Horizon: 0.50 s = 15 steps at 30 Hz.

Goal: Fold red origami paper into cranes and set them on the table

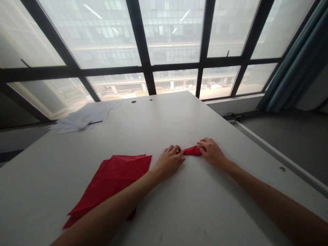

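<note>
A small folded piece of red paper [192, 151] lies on the white table [164, 116], between my two hands. My left hand [169, 161] has its fingers curled and pinches the paper's left end. My right hand [212, 152] presses its bent fingers on the right end and covers part of it. A stack of flat, creased red paper sheets [112, 177] lies to the left, partly under my left forearm.
White papers with a dark pen [85, 119] lie at the table's far left corner. Two small dark holes [133, 101] sit near the far edge. Large black-framed windows rise behind the table. A blue-grey curtain [294, 68] hangs at the right, above grey floor.
</note>
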Each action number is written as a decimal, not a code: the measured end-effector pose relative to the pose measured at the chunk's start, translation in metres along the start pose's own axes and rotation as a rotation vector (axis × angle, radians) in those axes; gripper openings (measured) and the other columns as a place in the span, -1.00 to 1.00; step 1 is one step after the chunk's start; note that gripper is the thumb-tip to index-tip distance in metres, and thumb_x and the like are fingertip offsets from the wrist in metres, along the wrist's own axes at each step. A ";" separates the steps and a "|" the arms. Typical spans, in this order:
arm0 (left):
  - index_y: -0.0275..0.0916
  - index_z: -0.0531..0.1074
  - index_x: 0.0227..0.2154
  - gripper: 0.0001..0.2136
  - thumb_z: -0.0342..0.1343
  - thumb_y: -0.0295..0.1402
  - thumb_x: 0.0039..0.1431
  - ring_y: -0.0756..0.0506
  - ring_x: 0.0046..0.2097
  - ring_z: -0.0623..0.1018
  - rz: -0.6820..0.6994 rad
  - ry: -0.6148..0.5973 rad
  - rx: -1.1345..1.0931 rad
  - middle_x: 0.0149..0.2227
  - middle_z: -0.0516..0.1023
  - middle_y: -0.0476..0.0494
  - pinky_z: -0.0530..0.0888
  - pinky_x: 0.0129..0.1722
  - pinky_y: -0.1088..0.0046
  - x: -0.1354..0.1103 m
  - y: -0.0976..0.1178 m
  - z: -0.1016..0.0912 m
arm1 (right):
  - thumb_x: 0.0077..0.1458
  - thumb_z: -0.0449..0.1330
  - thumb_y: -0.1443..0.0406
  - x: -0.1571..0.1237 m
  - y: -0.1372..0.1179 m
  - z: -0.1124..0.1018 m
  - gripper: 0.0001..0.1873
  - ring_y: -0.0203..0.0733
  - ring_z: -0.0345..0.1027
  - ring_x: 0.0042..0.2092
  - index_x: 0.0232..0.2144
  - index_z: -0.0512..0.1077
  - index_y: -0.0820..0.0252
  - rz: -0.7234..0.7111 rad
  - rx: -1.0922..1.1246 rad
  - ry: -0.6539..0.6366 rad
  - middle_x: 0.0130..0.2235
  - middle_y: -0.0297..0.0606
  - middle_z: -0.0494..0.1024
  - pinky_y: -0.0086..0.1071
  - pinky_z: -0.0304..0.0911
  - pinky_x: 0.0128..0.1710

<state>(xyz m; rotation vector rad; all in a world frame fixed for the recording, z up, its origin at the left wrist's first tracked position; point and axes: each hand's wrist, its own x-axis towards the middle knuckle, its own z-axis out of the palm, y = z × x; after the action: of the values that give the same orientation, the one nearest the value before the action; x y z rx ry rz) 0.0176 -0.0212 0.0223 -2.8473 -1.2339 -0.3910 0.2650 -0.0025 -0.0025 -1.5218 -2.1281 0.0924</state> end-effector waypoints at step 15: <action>-0.21 0.58 -0.07 -0.66 0.10 -0.14 0.24 -0.10 -0.29 0.53 -0.309 0.148 -0.657 -0.20 0.60 -0.15 0.42 -0.20 0.39 0.012 -0.025 0.013 | 0.07 0.19 0.34 0.012 -0.020 -0.011 -0.94 -0.17 0.43 -0.29 -0.35 0.46 0.16 -0.047 0.481 -0.049 -0.35 -0.30 0.57 -0.32 0.32 -0.26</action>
<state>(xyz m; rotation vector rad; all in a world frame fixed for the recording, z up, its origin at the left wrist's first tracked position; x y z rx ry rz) 0.0109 0.0060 0.0103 -3.0117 -1.7888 -1.1939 0.2497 -0.0012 0.0184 -1.1931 -1.9875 0.5856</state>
